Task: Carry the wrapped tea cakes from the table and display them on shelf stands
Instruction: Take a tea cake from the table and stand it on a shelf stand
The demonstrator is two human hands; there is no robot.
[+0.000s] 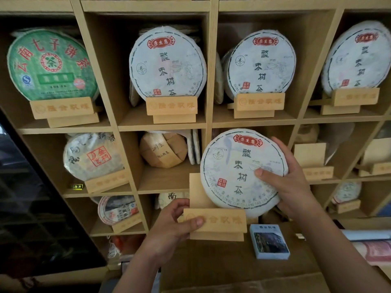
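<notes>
At the far left of the wooden shelf unit [208, 66], the top-row compartment holds a green-wrapped tea cake [50, 64] propped upright on a wooden stand [62, 107]; beneath it a pale cake with a red square stamp [93, 157] leans on its own stand, and lower still a smaller printed cake [117, 210] sits on another. One compartment to the right, a white-wrapped tea cake with dark characters [167, 62] stands on a stand [171, 106], and below that a brown paper-wrapped bundle [163, 150] rests on the shelf board with no stand under it. In front of the shelves the left hand [173, 225] grips a loose wooden display stand [214, 222] at its left end, thumb pressed on the engraved front bar and fingers curled behind it. The wrapped tea cake [237, 168] being placed sits upright in that stand, its lower edge tucked behind the front bar and its back against the stand's upright board, held in the air before the middle-row compartment. The right hand [289, 182] grasps the cake's right edge, thumb on the printed face and fingers wrapped round the rim behind. Above, two more white cakes [261, 64] [357, 58] stand displayed in the top row. A small blue box [269, 242] lies on the brown surface [232, 263] just right of the held stand.
</notes>
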